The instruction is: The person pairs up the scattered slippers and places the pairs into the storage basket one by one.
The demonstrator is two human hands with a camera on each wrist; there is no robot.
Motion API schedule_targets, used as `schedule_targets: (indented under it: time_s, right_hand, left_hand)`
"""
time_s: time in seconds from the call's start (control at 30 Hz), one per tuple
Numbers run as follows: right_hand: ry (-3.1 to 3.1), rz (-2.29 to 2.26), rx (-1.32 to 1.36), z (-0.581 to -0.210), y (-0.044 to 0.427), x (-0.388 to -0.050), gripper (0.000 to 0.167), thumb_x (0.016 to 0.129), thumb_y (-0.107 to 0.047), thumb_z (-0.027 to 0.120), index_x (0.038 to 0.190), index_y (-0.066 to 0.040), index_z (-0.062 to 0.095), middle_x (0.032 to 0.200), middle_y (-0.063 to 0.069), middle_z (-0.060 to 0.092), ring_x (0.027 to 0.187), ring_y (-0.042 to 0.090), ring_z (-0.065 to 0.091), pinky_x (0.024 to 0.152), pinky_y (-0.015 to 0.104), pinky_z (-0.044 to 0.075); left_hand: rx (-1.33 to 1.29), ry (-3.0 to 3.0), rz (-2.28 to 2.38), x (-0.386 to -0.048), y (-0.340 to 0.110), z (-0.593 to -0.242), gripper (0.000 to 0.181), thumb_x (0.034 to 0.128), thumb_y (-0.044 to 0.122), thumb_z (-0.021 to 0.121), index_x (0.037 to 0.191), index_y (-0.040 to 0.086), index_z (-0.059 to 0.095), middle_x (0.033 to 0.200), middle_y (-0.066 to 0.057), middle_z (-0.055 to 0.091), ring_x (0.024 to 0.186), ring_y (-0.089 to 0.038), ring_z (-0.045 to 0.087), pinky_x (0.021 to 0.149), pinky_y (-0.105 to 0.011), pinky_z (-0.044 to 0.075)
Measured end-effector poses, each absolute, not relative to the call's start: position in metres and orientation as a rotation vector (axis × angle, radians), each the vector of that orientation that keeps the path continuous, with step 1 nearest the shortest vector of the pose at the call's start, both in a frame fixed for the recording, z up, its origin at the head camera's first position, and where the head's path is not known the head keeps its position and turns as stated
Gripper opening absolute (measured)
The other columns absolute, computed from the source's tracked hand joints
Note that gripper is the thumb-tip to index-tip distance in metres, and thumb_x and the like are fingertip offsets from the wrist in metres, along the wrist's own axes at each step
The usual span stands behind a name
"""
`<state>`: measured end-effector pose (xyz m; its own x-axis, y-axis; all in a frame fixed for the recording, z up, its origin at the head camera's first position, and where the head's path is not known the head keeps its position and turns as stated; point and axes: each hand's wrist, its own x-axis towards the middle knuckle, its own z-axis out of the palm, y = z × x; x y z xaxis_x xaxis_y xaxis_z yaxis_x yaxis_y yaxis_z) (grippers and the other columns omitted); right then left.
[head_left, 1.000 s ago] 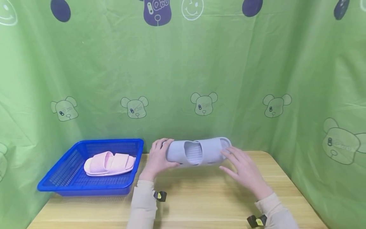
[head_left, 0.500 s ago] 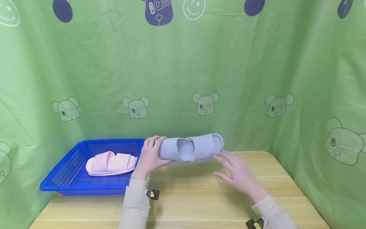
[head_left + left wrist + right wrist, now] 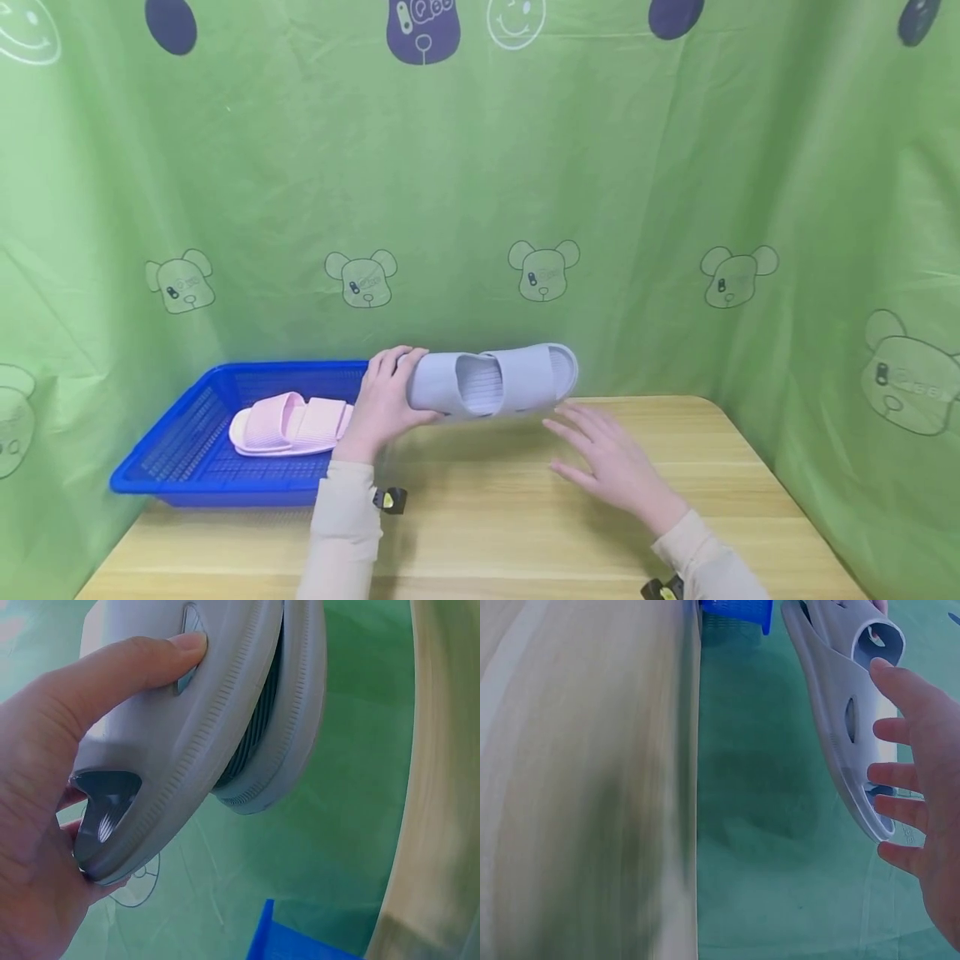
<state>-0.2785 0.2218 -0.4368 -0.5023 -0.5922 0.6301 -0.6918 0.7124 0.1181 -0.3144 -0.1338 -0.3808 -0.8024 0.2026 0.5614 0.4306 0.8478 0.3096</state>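
Note:
My left hand (image 3: 381, 407) grips one end of a pale grey-blue slipper (image 3: 525, 379), held sideways above the table. In the left wrist view, the thumb (image 3: 169, 658) presses on its strap, and a second slipper sole (image 3: 301, 705) lies against the first, with dark ridges in the gap between. Near the slipper's other end is my right hand (image 3: 611, 462), its fingers spread and holding nothing; whether a fingertip touches the slipper I cannot tell. A pink ribbed slipper (image 3: 264, 427) lies in the blue basket (image 3: 142, 450), partly hidden behind my left hand.
The basket stands at the left of the wooden table (image 3: 480, 533), its right side hidden by my left arm. A green printed curtain (image 3: 450, 183) hangs behind the table and along both sides.
My left hand has carried the grey-blue slippers leftwards and slightly up, closer to the basket. The right hand has followed left, and its fingers have drawn away from the slipper's end.

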Motion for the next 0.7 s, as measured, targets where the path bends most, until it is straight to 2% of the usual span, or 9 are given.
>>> schedule_targets:
  time_s: [0.7]
  right_hand:
    - [-2.342,0.165,1.071,-0.446,0.197,-0.279,0.065,0.088,-0.055,0.059,0.141,-0.018,0.051,0.145,0.012,0.051,0.135,0.034,0.046,0.11,0.058,0.038]
  left_hand:
    - [-0.476,-2.433,-0.514,-0.312,-0.171,-0.367,0.094,0.0568,0.042,0.091,0.138,0.021,0.049,0.138,-0.01,0.049,0.132,-0.035,0.038,0.11,-0.056,0.035]
